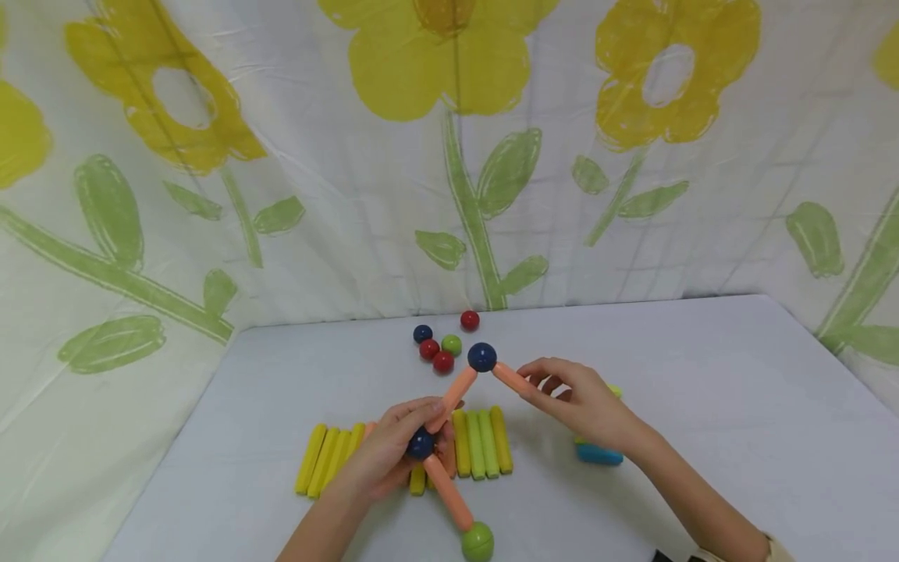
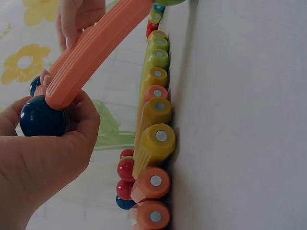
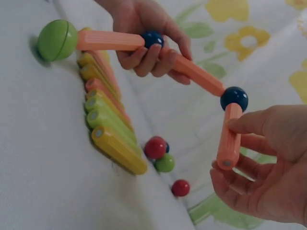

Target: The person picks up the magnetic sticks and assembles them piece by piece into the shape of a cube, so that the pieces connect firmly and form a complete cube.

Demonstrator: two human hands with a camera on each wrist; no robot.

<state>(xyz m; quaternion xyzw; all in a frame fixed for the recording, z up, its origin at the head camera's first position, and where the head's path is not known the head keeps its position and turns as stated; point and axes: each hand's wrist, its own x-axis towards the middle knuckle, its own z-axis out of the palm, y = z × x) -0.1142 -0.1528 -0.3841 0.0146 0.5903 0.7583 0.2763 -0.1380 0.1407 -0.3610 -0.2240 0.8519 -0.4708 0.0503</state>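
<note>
A zigzag chain of orange rods and balls spans both hands above the table. My left hand grips it around the middle blue ball and the lower end of one orange rod. From that ball another orange rod runs down to a green ball. At the top, a second blue ball joins the gripped rod to a third orange rod. My right hand pinches this last rod between thumb and fingers; its free end shows a metal disc in the right wrist view.
Behind and under the left hand lies a row of yellow, green and orange rods. Several red, blue and green balls sit farther back. A blue rod lies beneath the right hand. A flowered curtain hangs behind the table.
</note>
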